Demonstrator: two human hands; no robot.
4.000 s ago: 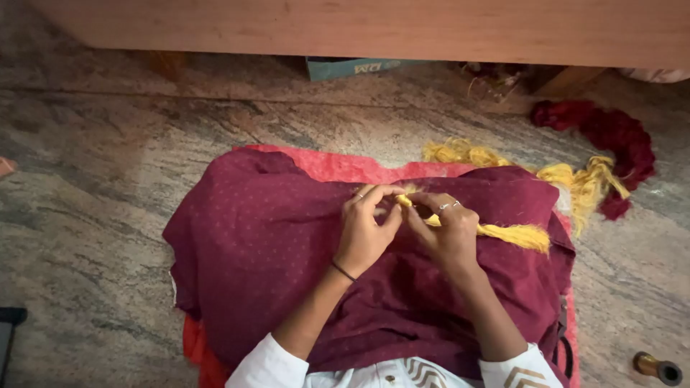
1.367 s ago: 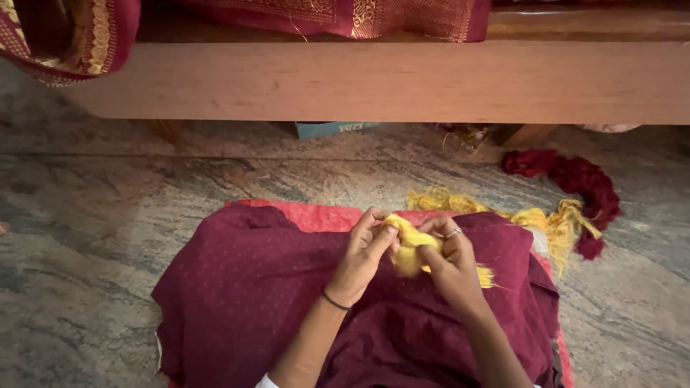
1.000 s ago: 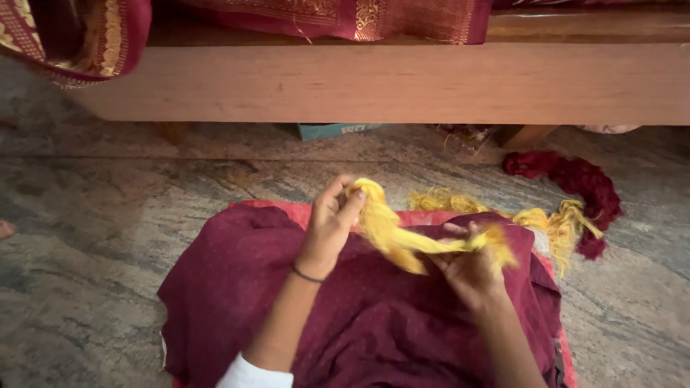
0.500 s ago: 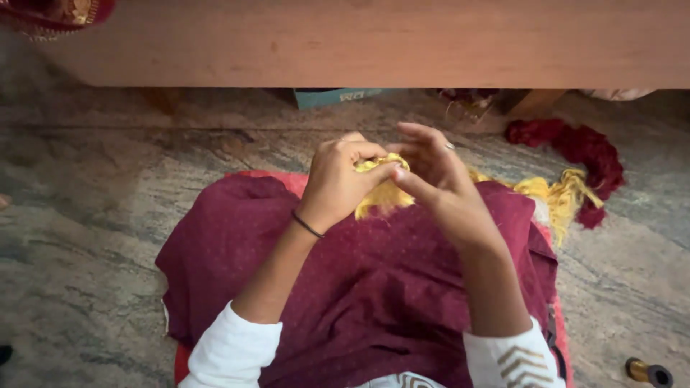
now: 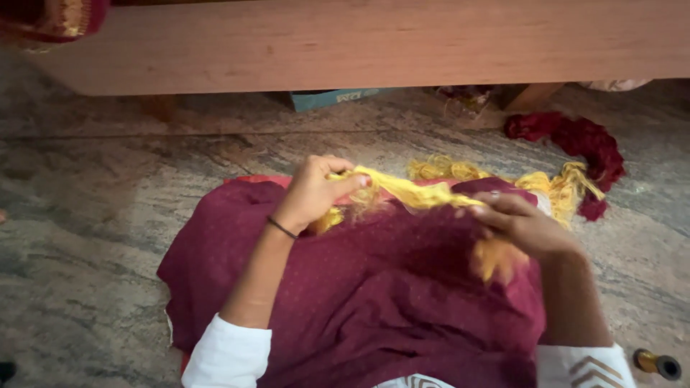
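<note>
A bundle of yellow threads (image 5: 413, 192) stretches between both hands over a maroon dotted cloth (image 5: 359, 287) spread on my lap. My left hand (image 5: 313, 194) pinches one end of the bundle, a thin dark band on its wrist. My right hand (image 5: 521, 226) grips the other end, and a loose yellow tuft hangs below it. A ring shows on a right finger.
A wooden bench edge (image 5: 359, 43) runs across the top. More yellow threads (image 5: 553, 187) and a dark red thread bundle (image 5: 575, 144) lie on the stone floor at the right. A teal box (image 5: 334, 97) sits under the bench. A spool (image 5: 658, 363) lies at the lower right.
The hands were close together half a second ago; now they have drawn apart, pulling the yellow threads taut between them. The right hand moved right and down.
</note>
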